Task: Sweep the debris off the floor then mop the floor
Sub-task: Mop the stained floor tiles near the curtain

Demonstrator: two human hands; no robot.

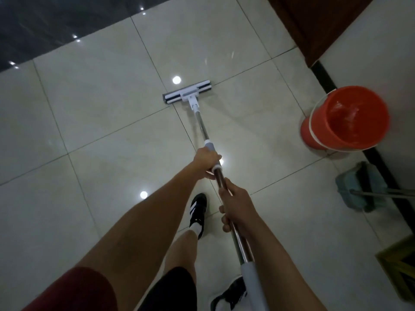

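Mop (pixel 203 122) in use, flat head (pixel 187 92) down on the pale tiled floor (pixel 94 113) ahead of me, sitting on a grout crossing. Both hands wrapped round the shaft: left hand (pixel 207 161) curled on the grey collar further down, right hand (pixel 235 204) closed round the steel tube nearer my body.

Risks as I judge them:
- Red bucket (pixel 345 118) stands to the right near the wall, water inside. A wide sideways stroke could clip it and slop or tip it.
- Dustpan (pixel 359 187) lies on the floor behind the bucket (long handle running off to the right); easy to snag when working that edge.
- Tiles are glossy with lamp reflections; I cannot tell wet from dry. Stepping forward with the black shoe (pixel 197 213) onto a wet tile could slip.

Mop look: white plastic bracket, dark strip between pale ends, slim steel shaft, grey-white sleeve at the near end. No debris visible on the tiles.
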